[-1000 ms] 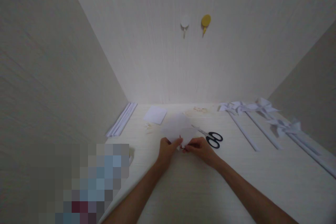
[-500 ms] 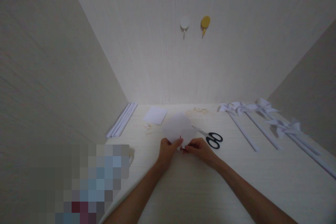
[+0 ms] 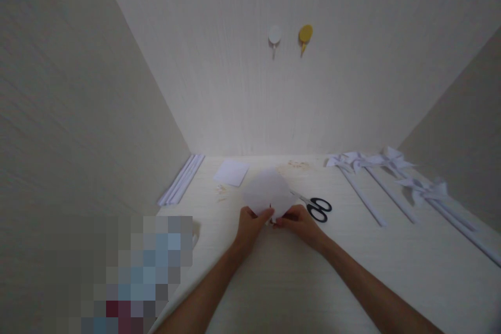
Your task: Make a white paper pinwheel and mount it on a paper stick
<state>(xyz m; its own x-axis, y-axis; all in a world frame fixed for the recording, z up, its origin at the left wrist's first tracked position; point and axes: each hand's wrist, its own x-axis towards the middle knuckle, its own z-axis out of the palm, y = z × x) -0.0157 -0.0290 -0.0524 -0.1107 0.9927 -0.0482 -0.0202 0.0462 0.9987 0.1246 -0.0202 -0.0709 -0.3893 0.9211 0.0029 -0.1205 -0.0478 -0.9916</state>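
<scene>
My left hand [image 3: 250, 228] and my right hand [image 3: 299, 223] meet at the middle of a pale table [image 3: 297, 282]. Between their fingertips they pinch the near edge of a white folded paper piece [image 3: 269, 192], which rises away from me over the table. A small red spot shows where the fingers meet on the paper. Black-handled scissors [image 3: 317, 205] lie just right of my right hand, blades pointing left under the paper.
A white paper square [image 3: 231, 172] lies behind the hands, with small scraps near it. White paper sticks [image 3: 180, 179] rest along the left wall. Several white paper pinwheels on sticks [image 3: 391, 177] lie at the right. Two hooks [image 3: 289, 36] hang on the back wall.
Both hands stay pinched on the paper. The paper has tilted slightly; otherwise almost nothing moved.
</scene>
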